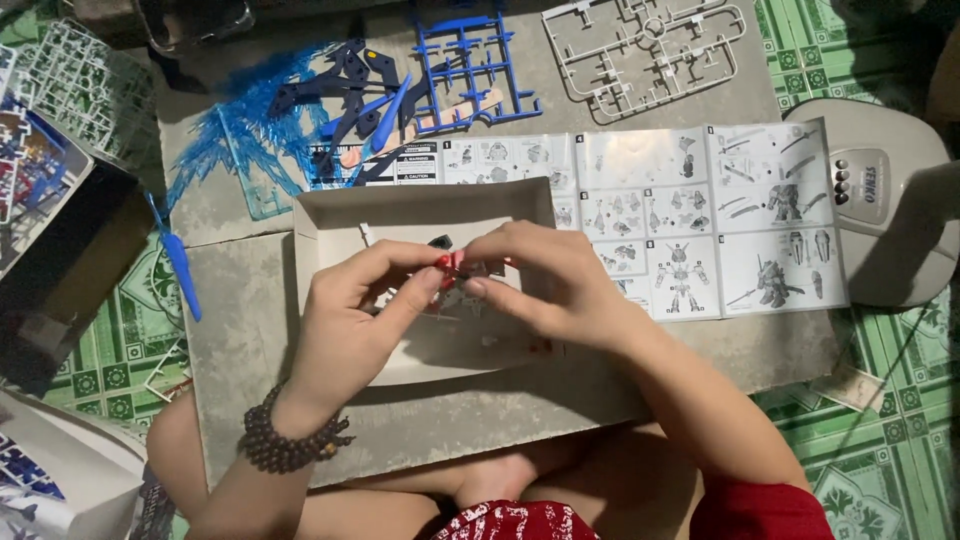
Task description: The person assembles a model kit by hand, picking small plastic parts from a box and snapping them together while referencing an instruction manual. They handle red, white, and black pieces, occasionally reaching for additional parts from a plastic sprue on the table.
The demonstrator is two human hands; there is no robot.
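View from above of a person seated on a floor of green patterned tiles (880, 470), with a flat sheet of grey-brown cardboard (250, 330) laid across the lap as the work surface. The left hand (350, 320), its wrist ringed by a bracelet of dark brown beads (285, 440), and the right hand (555, 285) meet over a shallow open white cardboard box tray (330, 215); the fingers of both hands are pinched together on a small red plastic model part (447, 264), held just above the tray's middle. Small loose pieces lie in the tray under the hands, too small to tell apart. Just beyond the tray, touching its far edge, lies an unfolded white instruction sheet with grey robot assembly diagrams (700, 200). Farther out on the cardboard rest a dark blue plastic parts frame (470, 70), a pale grey plastic parts frame (650, 50) and a cluster of translucent blue plastic pieces (245, 140). A single blue spear-shaped plastic piece (178, 260) lies at the cardboard's left edge. At the right, partly under the sheet, sits a rounded grey appliance base with a row of buttons (890, 210). A dark open box (60, 250) stands at the left.
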